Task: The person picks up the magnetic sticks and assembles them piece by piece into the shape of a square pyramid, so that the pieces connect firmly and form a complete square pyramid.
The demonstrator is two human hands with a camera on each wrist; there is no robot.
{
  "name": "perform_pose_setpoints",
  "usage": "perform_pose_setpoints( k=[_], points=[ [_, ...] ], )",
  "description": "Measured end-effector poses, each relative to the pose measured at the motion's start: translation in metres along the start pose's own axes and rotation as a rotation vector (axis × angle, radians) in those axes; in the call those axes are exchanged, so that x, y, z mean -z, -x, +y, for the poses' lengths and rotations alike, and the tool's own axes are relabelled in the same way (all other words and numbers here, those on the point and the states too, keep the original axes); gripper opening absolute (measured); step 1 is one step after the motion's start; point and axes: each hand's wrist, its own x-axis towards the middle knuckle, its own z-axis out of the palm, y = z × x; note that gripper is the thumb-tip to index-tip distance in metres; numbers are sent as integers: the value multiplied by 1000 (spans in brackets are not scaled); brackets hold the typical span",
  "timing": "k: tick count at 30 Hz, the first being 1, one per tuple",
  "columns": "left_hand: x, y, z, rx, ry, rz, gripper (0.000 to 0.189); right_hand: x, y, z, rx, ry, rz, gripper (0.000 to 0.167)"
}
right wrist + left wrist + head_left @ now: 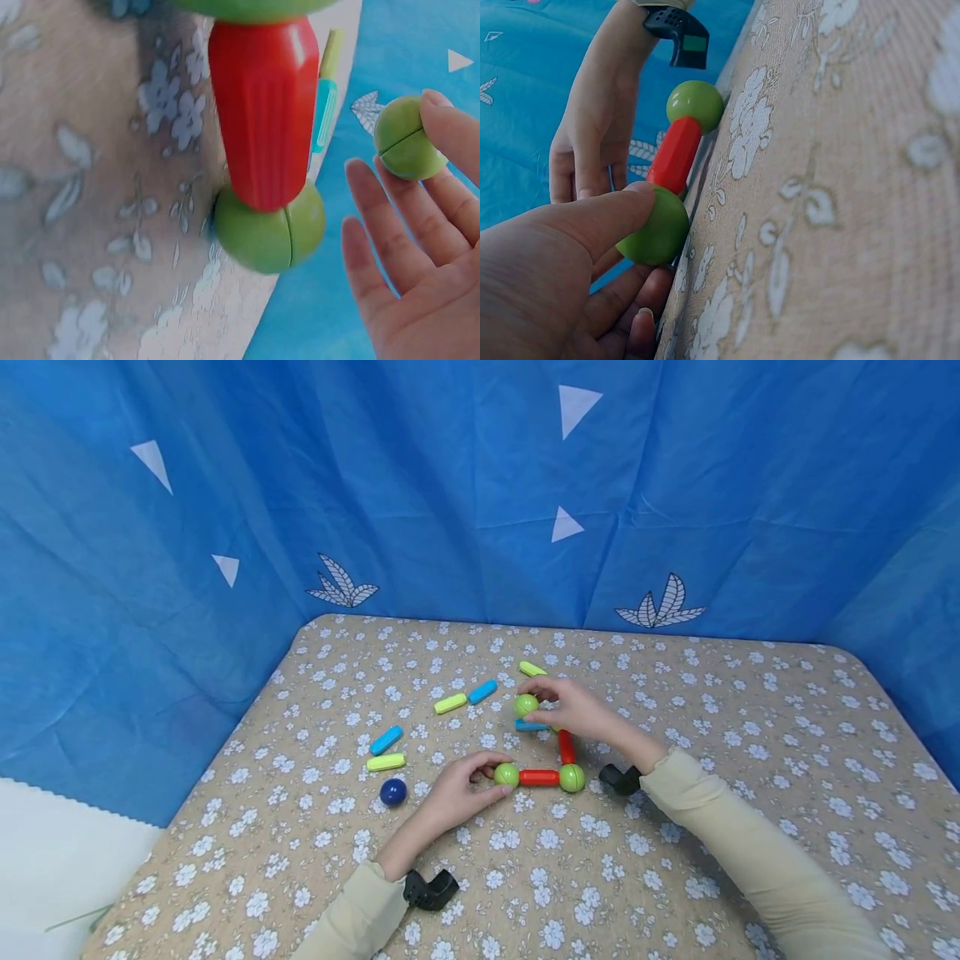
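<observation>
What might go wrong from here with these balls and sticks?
The green ball pinched by the right hand is round and might slip. A tug from the left hand could pull the end ball off its red stick. The loose dark blue ball may roll if bumped.

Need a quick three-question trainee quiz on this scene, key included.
1. What does the right hand hold?
2. True or false: the dark blue ball touches a red rod.
3. Which colour of rod meets the green ball pinched by the left hand? A) blue B) red C) yellow-green

Key
1. Another green ball.
2. False: the dark blue ball lies apart, left of the left hand.
3. B: the red rod.
</observation>
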Motion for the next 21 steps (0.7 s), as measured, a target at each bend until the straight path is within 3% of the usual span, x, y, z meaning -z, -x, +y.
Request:
perform_pose_setpoints(
  k=[6, 10, 15, 21],
  points=[
    [0, 1, 1, -1, 9, 6, 34, 2, -4, 2, 29, -73, -1, 35],
    [0, 1, 0, -13, 1, 7, 34, -3, -12, 0, 49, -82, -68, 35],
    [-1, 1, -2, -24, 11, -4, 33, -11, -20, 3, 111, -39, -159, 39],
    [-1, 1, -1, -24, 10, 2, 33, -18, -25, 8, 144, 55, -159, 35]
  ],
)
